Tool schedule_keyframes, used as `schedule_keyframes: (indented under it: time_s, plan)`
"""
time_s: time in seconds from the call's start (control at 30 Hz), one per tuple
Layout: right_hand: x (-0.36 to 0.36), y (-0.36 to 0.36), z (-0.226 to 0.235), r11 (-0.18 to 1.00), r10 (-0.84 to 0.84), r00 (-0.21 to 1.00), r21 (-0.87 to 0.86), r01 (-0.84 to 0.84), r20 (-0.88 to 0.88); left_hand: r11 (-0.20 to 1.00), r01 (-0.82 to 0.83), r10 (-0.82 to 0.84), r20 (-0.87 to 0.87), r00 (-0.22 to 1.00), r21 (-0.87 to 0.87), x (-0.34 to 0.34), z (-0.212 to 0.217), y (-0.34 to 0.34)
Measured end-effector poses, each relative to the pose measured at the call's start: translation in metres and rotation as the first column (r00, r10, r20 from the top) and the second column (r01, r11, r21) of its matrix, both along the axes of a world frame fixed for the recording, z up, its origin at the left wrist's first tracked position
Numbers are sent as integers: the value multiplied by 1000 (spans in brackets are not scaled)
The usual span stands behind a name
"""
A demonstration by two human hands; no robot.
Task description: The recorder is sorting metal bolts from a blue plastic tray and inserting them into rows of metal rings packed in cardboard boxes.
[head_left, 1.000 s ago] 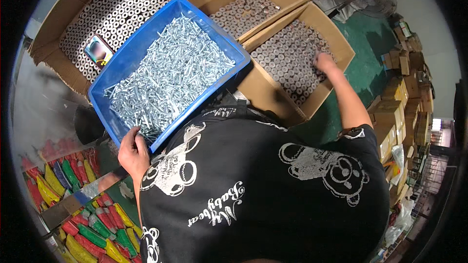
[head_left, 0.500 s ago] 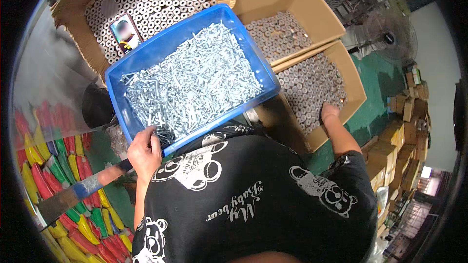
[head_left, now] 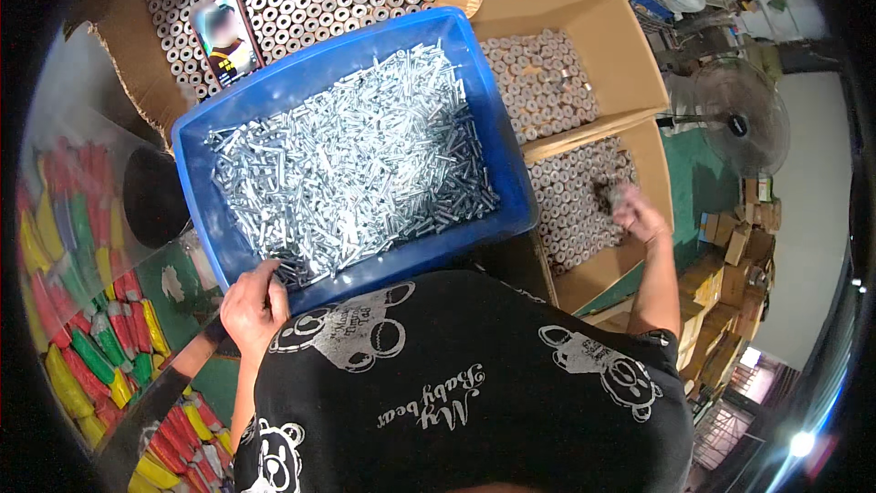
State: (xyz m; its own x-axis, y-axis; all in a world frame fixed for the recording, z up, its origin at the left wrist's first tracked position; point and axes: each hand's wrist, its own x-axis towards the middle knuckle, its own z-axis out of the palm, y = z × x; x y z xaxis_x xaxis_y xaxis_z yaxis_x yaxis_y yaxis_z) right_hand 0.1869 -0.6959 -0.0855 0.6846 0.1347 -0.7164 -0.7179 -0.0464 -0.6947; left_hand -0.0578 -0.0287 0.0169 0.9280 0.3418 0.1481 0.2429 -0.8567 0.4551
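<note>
A blue plastic tub (head_left: 192, 173), heaped with short silvery metal pins or bolts (head_left: 356, 155), lies in front of me. At its near left corner my left hand (head_left: 255, 306) is closed, thumb and fingertips among the pins; what they pinch is hidden. My right hand (head_left: 644, 215) is over the near right cardboard box (head_left: 657, 160), which holds rows of round metal cylinders with centre holes (head_left: 575, 201). Its fingers are closed around a blurred greyish piece that looks like one of those cylinders. A dark gap shows in the rows beside the fingertips.
Another cardboard box (head_left: 630, 55) of cylinders stands behind. A larger torn box (head_left: 137, 82) at the back left holds more, with a phone (head_left: 226, 36) propped there. Red, green and yellow bags (head_left: 109, 338) lie left; a fan (head_left: 739, 119) stands right.
My right hand has lifted a little from the box wall toward the cylinders, bringing up a greyish piece. My left hand stays at the tub's corner. The whole view has shifted slightly.
</note>
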Motion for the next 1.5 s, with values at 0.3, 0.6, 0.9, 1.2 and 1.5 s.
schedule_keyframes:
  time_s: [0.3, 0.6, 0.9, 1.2, 1.5]
  plan:
    - [272, 219, -55, -75, 955, 222, -884, -462, -197, 999, 48, -48, -45, 998, -2, 27, 9, -5]
    - [246, 165, -214, -609, 587, 84, -508, -609, -805, 999, -16, 19, -80, 997, 43, 24, 19, -10]
    - [252, 243, -157, -735, 653, -193, -552, -394, -732, 995, -70, 69, 24, 997, 68, 14, 17, -14]
    - [192, 167, -197, -624, 776, -365, -711, -323, -515, 992, -120, 115, 112, 987, 42, -1, 11, -16]
    - [289, 228, -132, -581, 726, -148, -484, -655, -671, 1000, -20, 18, 69, 997, 21, 3, 14, -2]
